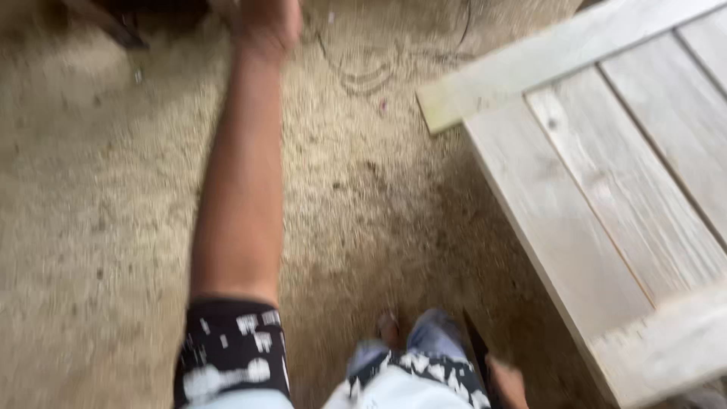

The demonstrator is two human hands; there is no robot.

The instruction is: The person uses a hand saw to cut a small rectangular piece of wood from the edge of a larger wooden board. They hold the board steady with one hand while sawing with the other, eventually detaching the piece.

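Left hand [266, 26] stretched far forward over sandy beige ground [98, 227], blurred, at frame edge; cannot tell grip or anything held. Right hand [509, 382] low beside pale weathered wooden plank panel [606, 189], grip also unclear. Better reach slowly, keep balance.

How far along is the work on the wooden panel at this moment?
Done: the pale wooden panel lies on the ground with cross battens already across its planks. In hand: the left hand stretches away toward the top edge, blurred, grip unclear; the right hand hangs low beside a dark object. Left: cannot be judged from this view.
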